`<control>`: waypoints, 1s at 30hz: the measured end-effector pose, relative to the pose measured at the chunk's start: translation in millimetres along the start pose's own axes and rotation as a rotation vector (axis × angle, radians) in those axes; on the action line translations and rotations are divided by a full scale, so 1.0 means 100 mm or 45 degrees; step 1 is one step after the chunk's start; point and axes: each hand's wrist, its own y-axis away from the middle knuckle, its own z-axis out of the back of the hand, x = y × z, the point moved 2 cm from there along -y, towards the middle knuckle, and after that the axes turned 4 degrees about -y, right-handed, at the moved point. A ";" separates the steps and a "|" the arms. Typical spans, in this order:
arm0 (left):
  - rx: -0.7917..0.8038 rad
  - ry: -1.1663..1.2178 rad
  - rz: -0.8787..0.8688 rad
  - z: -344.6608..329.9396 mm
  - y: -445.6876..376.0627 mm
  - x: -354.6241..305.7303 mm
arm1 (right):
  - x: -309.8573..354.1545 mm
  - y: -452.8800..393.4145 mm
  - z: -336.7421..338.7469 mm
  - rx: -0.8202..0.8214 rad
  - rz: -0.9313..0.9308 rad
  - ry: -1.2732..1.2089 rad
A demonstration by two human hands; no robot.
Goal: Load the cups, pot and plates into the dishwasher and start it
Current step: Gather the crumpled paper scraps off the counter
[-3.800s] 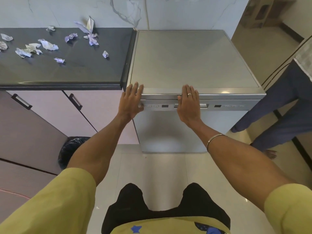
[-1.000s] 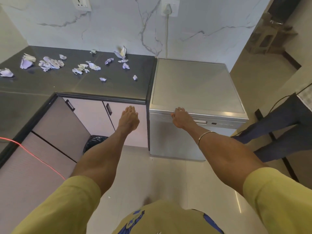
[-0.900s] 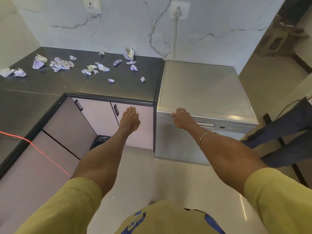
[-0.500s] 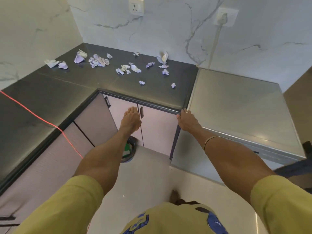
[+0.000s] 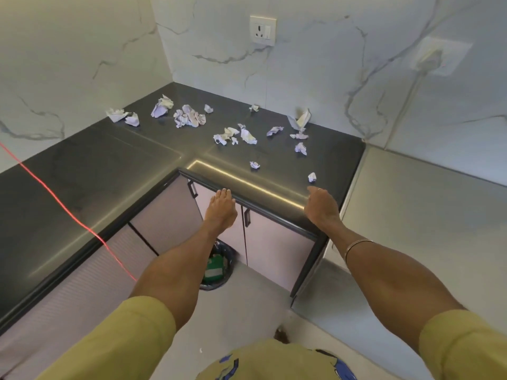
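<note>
Red line (image 5: pixel 65 209) runs diagonally across the dark desk (image 5: pixel 90 185) at far left, down over the cabinet fronts. Desk is L-shaped, w/ marble wall behind. Crumpled paper scraps (image 5: pixel 189 117) scattered over the back part of the desk, from left corner across to just beside the dishwasher. Wall socket (image 5: pixel 262 30) above them.

Left hand (image 5: pixel 221 208): fingers straight and together, tips at the desk's front edge, holding nothing; cannot tell if they touch the edge. Below it, pale cabinet doors (image 5: pixel 271 248) w/ dark handles, closed. Bin (image 5: pixel 216 267) w/ black liner on the floor under the left forearm, something green inside.

Right hand (image 5: pixel 321 207): over the desk's front edge near its right end, fingers loosely relaxed, holding nothing. Ring on one finger, thin bangle (image 5: pixel 356 246) on the wrist.

Dishwasher (image 5: pixel 428 215) at right, touching the desk's end; grey top bare, door side mostly out of frame. Plugged socket (image 5: pixel 436 57) on wall above it, cord dropping down behind.

No cups, pot or plates in view.
</note>
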 end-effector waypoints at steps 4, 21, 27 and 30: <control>-0.042 -0.038 0.012 -0.05 -0.34 -0.14 | -0.07 -0.37 0.04 -0.068 0.039 0.028; -0.140 0.252 -0.015 -0.02 -1.61 -0.02 | -0.25 -1.37 -0.61 0.112 -0.237 -0.067; -0.132 0.305 -0.064 0.04 -2.11 0.04 | -0.14 -1.62 -0.84 0.037 -0.377 -0.015; -0.140 0.306 -0.067 -0.01 -2.24 0.08 | -0.12 -1.67 -0.85 -0.014 -0.420 -0.040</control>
